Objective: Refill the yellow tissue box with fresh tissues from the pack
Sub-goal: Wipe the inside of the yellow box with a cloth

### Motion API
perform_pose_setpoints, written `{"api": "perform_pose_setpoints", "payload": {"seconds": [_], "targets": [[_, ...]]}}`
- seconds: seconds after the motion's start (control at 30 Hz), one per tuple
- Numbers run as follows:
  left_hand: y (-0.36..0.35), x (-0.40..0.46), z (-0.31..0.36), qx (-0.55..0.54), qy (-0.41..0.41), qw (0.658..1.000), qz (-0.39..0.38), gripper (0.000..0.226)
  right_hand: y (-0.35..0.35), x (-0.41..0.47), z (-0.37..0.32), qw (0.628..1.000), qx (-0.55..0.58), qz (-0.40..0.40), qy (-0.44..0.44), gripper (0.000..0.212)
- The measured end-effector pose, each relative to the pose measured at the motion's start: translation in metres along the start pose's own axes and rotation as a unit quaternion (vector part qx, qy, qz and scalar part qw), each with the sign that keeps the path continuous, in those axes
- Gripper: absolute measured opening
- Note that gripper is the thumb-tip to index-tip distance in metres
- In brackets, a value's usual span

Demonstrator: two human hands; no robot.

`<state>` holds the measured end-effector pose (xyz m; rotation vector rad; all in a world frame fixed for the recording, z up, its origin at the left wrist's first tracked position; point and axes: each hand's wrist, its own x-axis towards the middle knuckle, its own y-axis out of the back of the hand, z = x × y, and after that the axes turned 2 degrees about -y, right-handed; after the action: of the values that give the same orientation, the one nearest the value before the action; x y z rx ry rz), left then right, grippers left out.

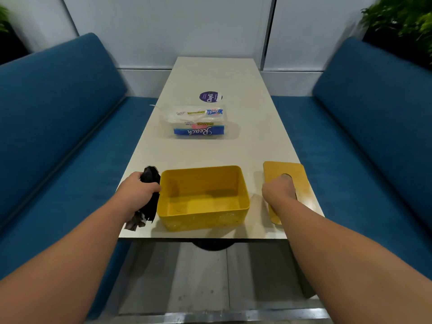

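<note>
- The yellow box sits open and empty, just to the right of the left hand, near the table's front edge.
- The left hand grips a dark cloth, bunched against the box's left wall.
- The right hand rests on the lid, lying flat to the right of the box; its fingers seem to reach into the slot, though I cannot tell whether they are curled round it.
- The pack of tissues lies well beyond both hands, in the middle of the table.
- The step looks like parking the lid: let it go well away from the box, then drop the cloth to free both hands for the pack.
- Lift the stack out level, or it will splay and jam at the rim.
</note>
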<state>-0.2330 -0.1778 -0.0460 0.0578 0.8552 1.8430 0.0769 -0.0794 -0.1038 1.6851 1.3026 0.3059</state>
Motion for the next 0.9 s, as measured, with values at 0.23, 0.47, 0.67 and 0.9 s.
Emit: {"api": "perform_pose_setpoints", "payload": {"seconds": [0.23, 0.47, 0.67, 0.9], "targets": [[0.0, 0.001, 0.0, -0.007, -0.002, 1.0, -0.002, 0.032, -0.009, 0.0, 0.004, 0.994, -0.104, 0.007, -0.015, 0.044], [0.0, 0.002, 0.001, -0.008, -0.002, 1.0, -0.004, 0.033, -0.013, -0.002, 0.004, 0.992, -0.114, 0.02, -0.047, 0.052], [-0.001, 0.003, 0.0, -0.009, -0.004, 1.0, -0.005, 0.033, -0.01, -0.007, 0.007, 0.994, 0.032, 0.048, -0.093, 0.028], [0.0, 0.001, 0.0, -0.006, -0.004, 1.0, -0.003, 0.036, -0.014, -0.003, 0.01, 0.994, -0.015, 0.08, -0.072, 0.026]]}}
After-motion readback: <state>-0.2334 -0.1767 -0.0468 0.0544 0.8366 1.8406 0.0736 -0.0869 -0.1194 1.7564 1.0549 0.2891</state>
